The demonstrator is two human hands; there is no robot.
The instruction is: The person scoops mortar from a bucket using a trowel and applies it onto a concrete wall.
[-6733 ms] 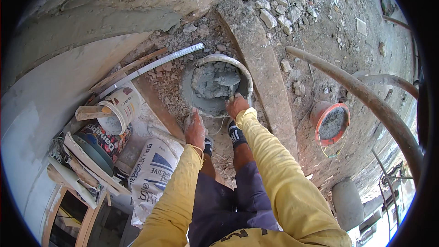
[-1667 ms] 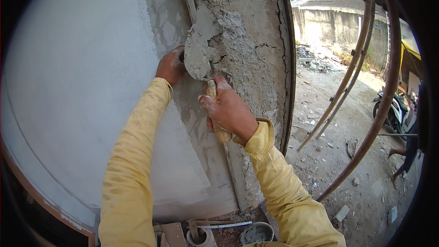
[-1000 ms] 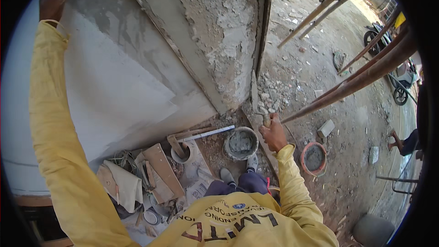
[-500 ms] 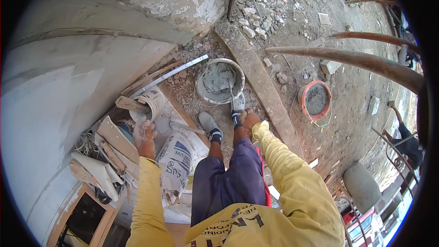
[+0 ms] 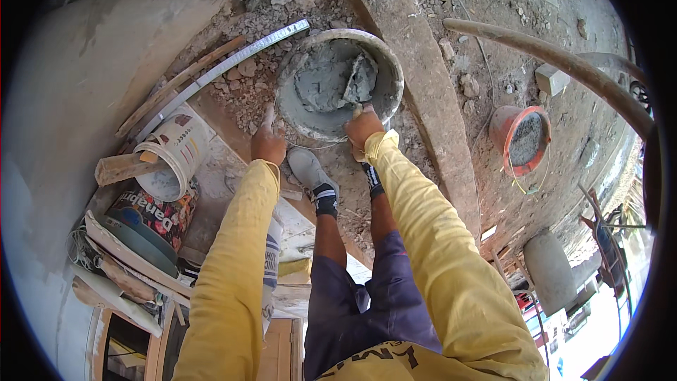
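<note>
Starting at the far left, a white bucket (image 5: 189,142) leans on its side with a piece of wood (image 5: 123,168) poking from its mouth; it looks poorly braced, so a knock could roll it. Above it, a pale metal bar (image 5: 236,60) runs toward the upper middle, where a snagging foot might shift it. Next comes the left hand (image 5: 269,144), one finger stretched out straight beside the tub's left rim; whether it touches the rim, or pinches anything, I cannot tell. If it gives no support, a hard scoop could tip or drag the tub. Just below the rim, a grey shoe (image 5: 310,168) stands close enough to catch drips. In the upper middle sits the round tub (image 5: 391,85), holding thick grey mortar (image 5: 317,83). On its right side, the trowel (image 5: 362,79) stands tilted with mortar on its blade; a quick lift or twist could shed that load. The right hand (image 5: 363,128) is closed around the trowel's handle, and wet fingers might let it turn. Farther right, an orange-rimmed bucket (image 5: 498,127) stands well apart, its grey contents liable to spill if bumped.
</note>
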